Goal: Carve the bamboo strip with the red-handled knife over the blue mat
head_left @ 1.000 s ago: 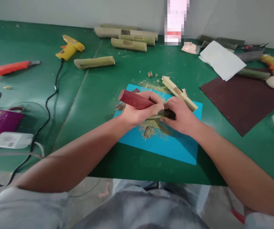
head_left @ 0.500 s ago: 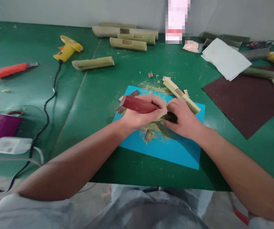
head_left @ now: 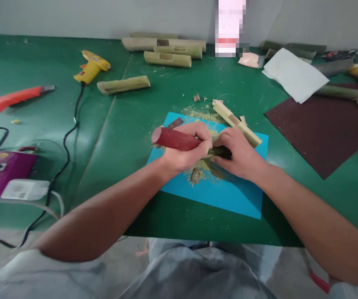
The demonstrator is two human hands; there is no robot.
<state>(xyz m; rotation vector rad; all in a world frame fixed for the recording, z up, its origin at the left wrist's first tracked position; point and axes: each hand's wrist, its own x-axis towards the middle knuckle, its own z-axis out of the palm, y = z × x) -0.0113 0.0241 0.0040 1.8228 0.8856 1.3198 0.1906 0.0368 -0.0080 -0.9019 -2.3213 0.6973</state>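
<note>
My left hand (head_left: pixel 186 149) is closed around a thick dark red rod (head_left: pixel 179 139) like a tool handle, its blunt end facing left. The rod's other end is hidden in my fingers. Close on the right, my right hand (head_left: pixel 237 151) grips a short green bamboo piece (head_left: pixel 217 152), mostly covered by the fingers. Both hands are over a blue sheet (head_left: pixel 237 203) strewn with yellowish dust and a small brown scrap (head_left: pixel 196 175). Just beyond my right hand lies a pale bamboo piece (head_left: pixel 237 123) with a cut-out slot.
On the left are an orange-red utility knife (head_left: pixel 18 99), a yellow glue gun (head_left: pixel 91 68) with a black cord, and a purple power strip (head_left: pixel 20 168). Several notched bamboo tubes (head_left: pixel 168 59) lie at the back. White paper (head_left: pixel 295 74) overlaps a dark brown sheet (head_left: pixel 322 137) on the right.
My left hand has shifted slightly left with the red rod, widening the gap between my hands. My right hand stays almost in place. The view has turned a little left.
</note>
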